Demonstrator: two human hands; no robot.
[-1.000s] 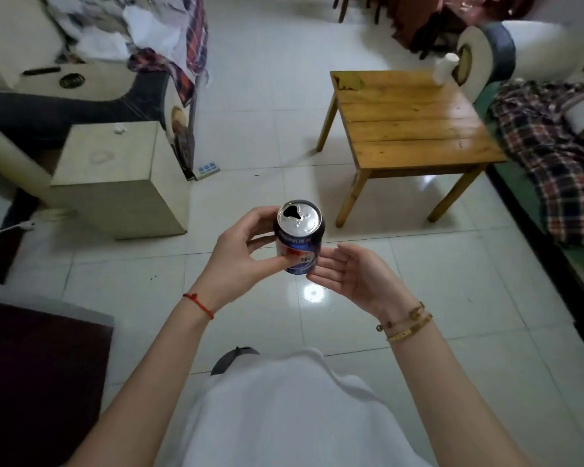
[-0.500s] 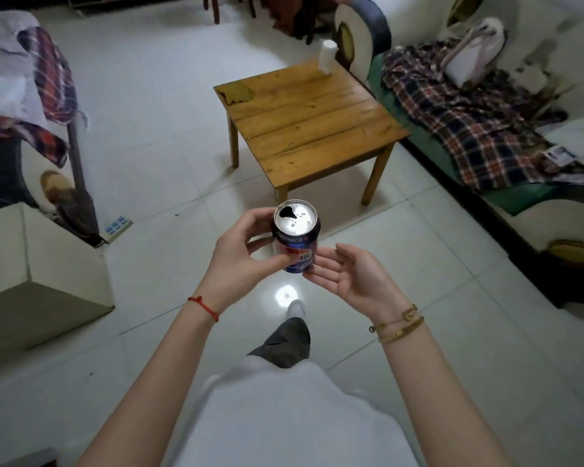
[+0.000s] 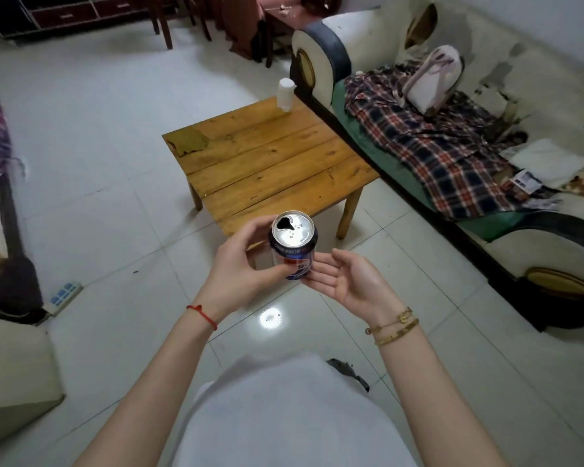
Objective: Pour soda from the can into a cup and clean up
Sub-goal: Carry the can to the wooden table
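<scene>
A blue soda can [image 3: 293,248] with its top opened stands upright in front of my chest. My left hand [image 3: 241,267] grips its side, thumb across the front and fingers curled behind. My right hand [image 3: 348,281] lies palm up beside the can, its straight fingertips touching the can's lower right side. A white cup [image 3: 286,95] stands at the far right corner of the wooden table [image 3: 270,170]. A yellowish cloth [image 3: 188,142] lies on the table's far left corner.
A sofa [image 3: 506,251] with a plaid blanket [image 3: 429,143] and a white bag [image 3: 434,79] runs along the right, close to the table. A power strip [image 3: 63,293] lies on the tiled floor at left. Dark chairs [image 3: 182,18] stand at the back.
The view has swung right and moved toward the table, which now lies just beyond the can. Both hands keep the same hold on the can.
</scene>
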